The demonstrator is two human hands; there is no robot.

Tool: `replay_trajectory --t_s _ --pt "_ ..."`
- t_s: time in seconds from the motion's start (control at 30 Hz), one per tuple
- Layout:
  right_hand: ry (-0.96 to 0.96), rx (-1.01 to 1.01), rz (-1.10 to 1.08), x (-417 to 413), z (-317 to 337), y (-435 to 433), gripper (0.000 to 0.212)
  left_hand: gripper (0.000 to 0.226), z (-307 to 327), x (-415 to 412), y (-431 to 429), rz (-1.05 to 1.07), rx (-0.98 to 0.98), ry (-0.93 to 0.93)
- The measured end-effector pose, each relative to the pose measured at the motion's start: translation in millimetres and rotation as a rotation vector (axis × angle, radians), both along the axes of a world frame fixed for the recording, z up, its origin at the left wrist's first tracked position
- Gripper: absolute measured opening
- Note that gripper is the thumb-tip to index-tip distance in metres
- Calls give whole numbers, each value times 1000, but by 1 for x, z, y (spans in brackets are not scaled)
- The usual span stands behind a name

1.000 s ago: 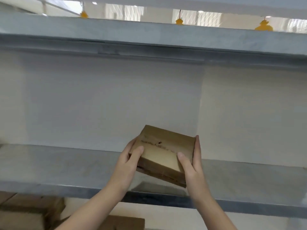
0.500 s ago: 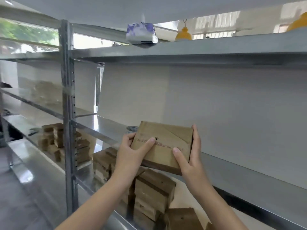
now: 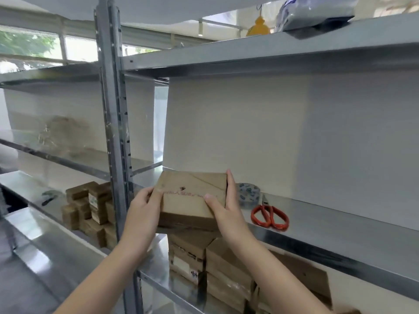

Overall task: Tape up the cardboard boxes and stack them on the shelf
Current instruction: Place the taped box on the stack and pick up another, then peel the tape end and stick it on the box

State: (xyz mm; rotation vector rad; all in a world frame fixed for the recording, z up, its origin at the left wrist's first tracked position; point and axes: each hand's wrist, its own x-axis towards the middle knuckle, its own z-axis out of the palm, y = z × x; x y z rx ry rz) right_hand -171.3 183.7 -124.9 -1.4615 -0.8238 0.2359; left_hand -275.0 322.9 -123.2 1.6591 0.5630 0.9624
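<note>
The metal shelf [image 3: 340,223] carries a tape roll [image 3: 248,196] just beside red-handled scissors [image 3: 269,211], seemingly touching.

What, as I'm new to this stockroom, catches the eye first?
A cardboard box, held between the left hand and right hand at the front edge of the middle shelf. Just right of it on that shelf lie red scissors and a tape roll; more boxes are stacked below.
</note>
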Motion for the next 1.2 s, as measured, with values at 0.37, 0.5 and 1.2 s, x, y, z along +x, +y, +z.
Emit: replay_trajectory --t_s 0.37,0.5,1.2 --pt "87 -62 -144 124 4 96 79 30 16 124 107 -133 185 185" --pt "162 -205 -225 144 9 110 74 32 23 151 131 -218 268 222" --pt "-825 -1157 -465 175 7 49 35 55 15 191 169 -410 1266 195"
